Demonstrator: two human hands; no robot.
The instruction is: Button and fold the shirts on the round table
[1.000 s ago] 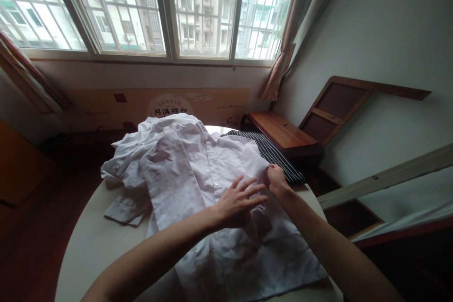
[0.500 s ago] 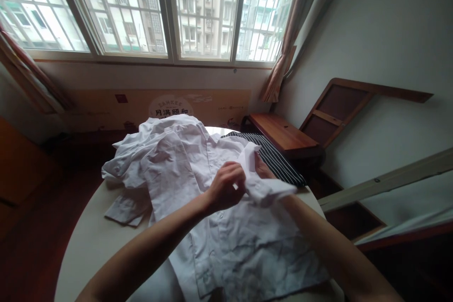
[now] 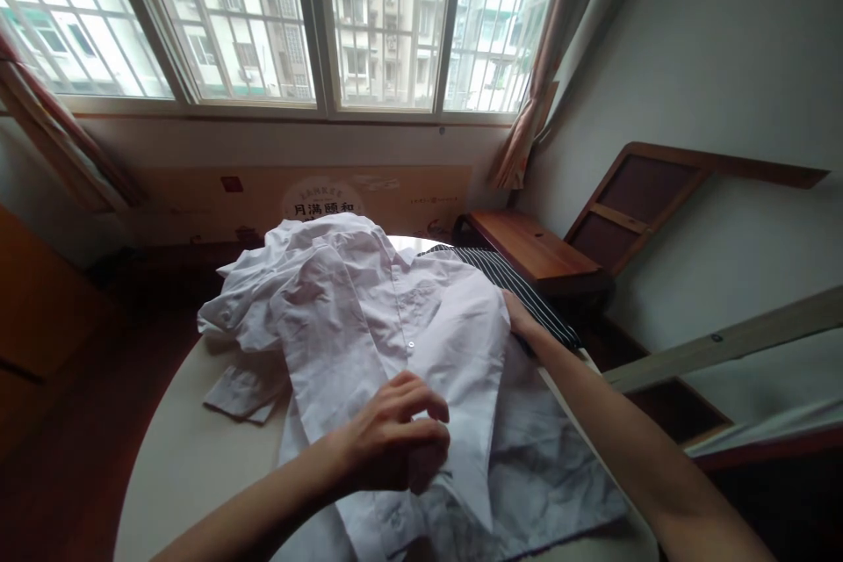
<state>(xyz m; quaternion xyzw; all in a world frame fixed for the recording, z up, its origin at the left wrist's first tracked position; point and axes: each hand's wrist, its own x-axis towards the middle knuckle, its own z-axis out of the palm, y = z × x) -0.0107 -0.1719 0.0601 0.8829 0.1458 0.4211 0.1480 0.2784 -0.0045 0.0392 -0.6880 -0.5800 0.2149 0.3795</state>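
A white button-up shirt (image 3: 346,316) lies spread over the round table, and one of its sleeves is folded across the front as a long flap (image 3: 464,369). Curled fingers of my left hand (image 3: 401,435) are closed on the white cloth low on this flap, near the button placket. At the flap's upper right edge is my right hand (image 3: 517,316), its fingers hidden behind the cloth. More white cloth (image 3: 247,299) is bunched at the left, with a cuff (image 3: 241,391) hanging loose on the tabletop.
Dark striped fabric (image 3: 520,285) lies on the table's right side, beyond my right hand. The pale table rim (image 3: 154,448) curves round the left. A wooden bench (image 3: 533,246) stands at the back right. Behind are a long printed box (image 3: 198,198) and a barred window (image 3: 385,18).
My left hand has moved down and toward me, drawing the bunched sleeve out into a flat flap over the shirt front. My right hand stays near the shirt's right edge.
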